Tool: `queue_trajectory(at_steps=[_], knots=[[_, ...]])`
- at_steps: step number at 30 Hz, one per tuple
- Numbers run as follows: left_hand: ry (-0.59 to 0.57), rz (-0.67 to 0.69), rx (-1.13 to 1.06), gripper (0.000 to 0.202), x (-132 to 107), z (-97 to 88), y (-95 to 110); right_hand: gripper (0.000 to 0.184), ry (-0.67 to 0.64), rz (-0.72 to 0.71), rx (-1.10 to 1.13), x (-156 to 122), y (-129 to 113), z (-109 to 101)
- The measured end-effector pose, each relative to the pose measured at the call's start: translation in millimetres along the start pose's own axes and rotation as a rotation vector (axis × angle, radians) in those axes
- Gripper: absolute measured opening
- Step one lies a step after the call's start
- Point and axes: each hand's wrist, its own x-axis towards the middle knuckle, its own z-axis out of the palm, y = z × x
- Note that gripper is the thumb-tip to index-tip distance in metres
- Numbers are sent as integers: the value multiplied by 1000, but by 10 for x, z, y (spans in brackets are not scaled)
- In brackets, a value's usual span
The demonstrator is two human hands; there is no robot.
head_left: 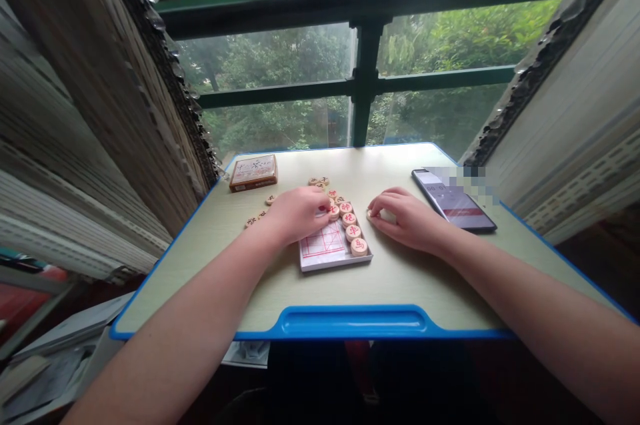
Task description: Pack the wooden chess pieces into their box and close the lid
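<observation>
A shallow white box (337,263) stands on the table with a folded paper board (323,241) printed in red lines inside it. Round Chinese chess pieces with red characters line its right side, among them one piece (359,247) in the near corner. My left hand (300,208) reaches over the box, thumb and fingers closed on a red-marked piece (333,213) beside the row. To the right of the box, my right hand (400,211) rests on the table, its fingertips pinching a piece (370,214) that is mostly covered. My left hand hides part of the box.
Loose pieces (251,221) lie left of the box, partly behind my left arm, and more pieces (319,181) lie beyond it. A brown-edged box lid (253,172) is at the back left. A phone (453,201) lies on the right. Blue edging (353,321) borders the table.
</observation>
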Motion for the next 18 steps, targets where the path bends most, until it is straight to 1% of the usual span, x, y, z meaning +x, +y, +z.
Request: queue_trajectory(at_steps=[5,10,13,18], knots=[[10,0,-27,25,-3,-10,3,10,-1,19,-2,-4,-5,-1],[10,5,-18,28,-3,18,-19,9,21,-41,15,5,-29,-22],[8,2,-17,28,-3,25,-23,8,47,-44,26,7,-41,-29],[22,16,-23,27,0,10,-14,8,52,-72,35,6,-34,-20]])
